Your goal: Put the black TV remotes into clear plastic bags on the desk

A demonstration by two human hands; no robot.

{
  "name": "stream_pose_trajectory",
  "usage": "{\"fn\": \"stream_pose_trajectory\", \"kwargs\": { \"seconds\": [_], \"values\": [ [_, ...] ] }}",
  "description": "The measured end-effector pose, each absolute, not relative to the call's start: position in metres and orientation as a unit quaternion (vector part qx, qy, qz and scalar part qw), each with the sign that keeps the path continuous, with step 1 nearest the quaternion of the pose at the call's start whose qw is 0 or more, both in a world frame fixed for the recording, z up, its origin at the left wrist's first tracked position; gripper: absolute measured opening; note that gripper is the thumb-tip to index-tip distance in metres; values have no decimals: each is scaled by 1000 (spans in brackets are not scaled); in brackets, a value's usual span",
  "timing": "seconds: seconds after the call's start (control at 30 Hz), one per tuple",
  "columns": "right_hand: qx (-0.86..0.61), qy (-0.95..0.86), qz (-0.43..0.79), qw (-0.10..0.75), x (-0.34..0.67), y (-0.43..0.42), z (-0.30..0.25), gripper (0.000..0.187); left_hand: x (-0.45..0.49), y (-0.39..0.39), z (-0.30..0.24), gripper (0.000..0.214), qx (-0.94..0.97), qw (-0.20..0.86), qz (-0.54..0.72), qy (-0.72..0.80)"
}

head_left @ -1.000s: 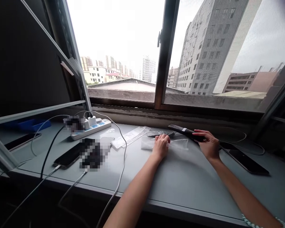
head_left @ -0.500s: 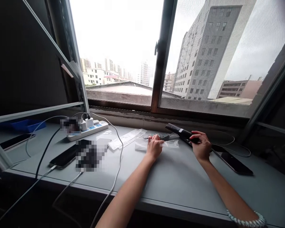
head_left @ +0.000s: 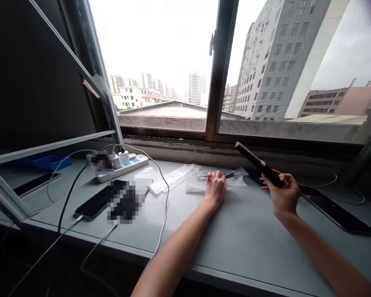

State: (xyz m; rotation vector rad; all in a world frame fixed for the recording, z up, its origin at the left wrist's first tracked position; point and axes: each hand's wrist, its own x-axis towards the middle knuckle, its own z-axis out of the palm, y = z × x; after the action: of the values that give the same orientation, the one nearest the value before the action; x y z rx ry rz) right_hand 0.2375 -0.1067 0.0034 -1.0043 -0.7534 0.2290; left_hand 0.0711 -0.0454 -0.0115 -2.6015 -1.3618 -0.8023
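My left hand [head_left: 215, 189] rests on a crumpled clear plastic bag [head_left: 195, 185] on the grey table, its fingers curled down and closed on it. A dark strip shows at the bag beside the fingertips; its kind cannot be made out. Raised above the table, my right hand [head_left: 285, 193] is closed round the lower end of a long black bar-shaped object [head_left: 252, 160] with a small white label. This object tilts up toward the window. Behind my right hand, another dark flat item lies partly hidden on the table.
Flat clear packaging [head_left: 173, 180] lies left of the bag. A black phone [head_left: 340, 210] is at the right, another phone [head_left: 95, 202] charges at the left. A white power strip [head_left: 126, 168] and a loose cable [head_left: 166, 198] are nearby. A metal frame [head_left: 55, 144] stands left.
My right hand has turned the black object, so its far end points higher and a narrower side shows. The left hand stays on the bag. The whole view has shifted slightly.
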Motion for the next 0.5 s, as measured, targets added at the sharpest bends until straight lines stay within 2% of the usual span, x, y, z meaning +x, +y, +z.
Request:
{"fn": "stream_pose_trajectory", "kwargs": {
  "seconds": [0.2, 0.4, 0.5],
  "values": [
    [-503, -313, 181, 785, 223, -110, 11, 50, 82, -34, -7, 17, -831, 5, -343, -438],
    [-529, -268, 325, 737, 219, -118, 12, 55, 84, -31, -13, 10, -868, 34, -328, -370],
    [-519, -297, 342, 725, 219, -116, 10, 54, 83, -34, -14, 9, -877, 29, -348, -331]
  ]
}}
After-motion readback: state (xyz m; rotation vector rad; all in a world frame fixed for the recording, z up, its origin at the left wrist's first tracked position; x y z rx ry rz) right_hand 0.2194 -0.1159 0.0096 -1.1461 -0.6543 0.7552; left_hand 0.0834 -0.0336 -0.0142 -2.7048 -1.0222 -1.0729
